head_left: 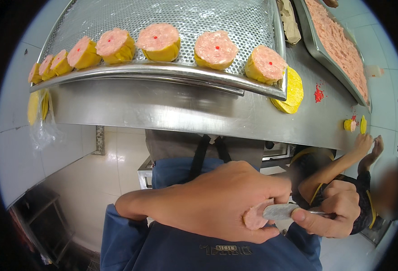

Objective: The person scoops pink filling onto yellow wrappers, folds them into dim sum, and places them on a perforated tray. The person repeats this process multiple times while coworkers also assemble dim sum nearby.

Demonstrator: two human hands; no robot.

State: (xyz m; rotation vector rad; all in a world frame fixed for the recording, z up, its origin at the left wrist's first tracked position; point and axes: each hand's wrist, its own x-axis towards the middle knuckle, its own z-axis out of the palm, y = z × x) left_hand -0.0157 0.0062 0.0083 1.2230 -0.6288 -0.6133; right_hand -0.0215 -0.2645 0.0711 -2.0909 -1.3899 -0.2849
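Observation:
Close to my body, my left hand (203,203) is curled round a dumpling (254,219), and only its pink meat filling shows between thumb and fingers. In my right hand (336,212) is a small metal spatula (278,212), gripped by its thin handle. The flat blade lies against the filling. Beyond my hands, open-topped dumplings (159,43) in yellow wrappers stand along the near side of a perforated metal tray (163,69). Each of the nearer ones has a red dot on top.
A stack of round yellow wrappers (293,92) lies by the tray's right corner, near red crumbs (319,94). Further right is a deep pan (314,43) of pink meat. A plastic bag (43,122) hangs at the left. A co-worker's hands (365,144) reach in at right.

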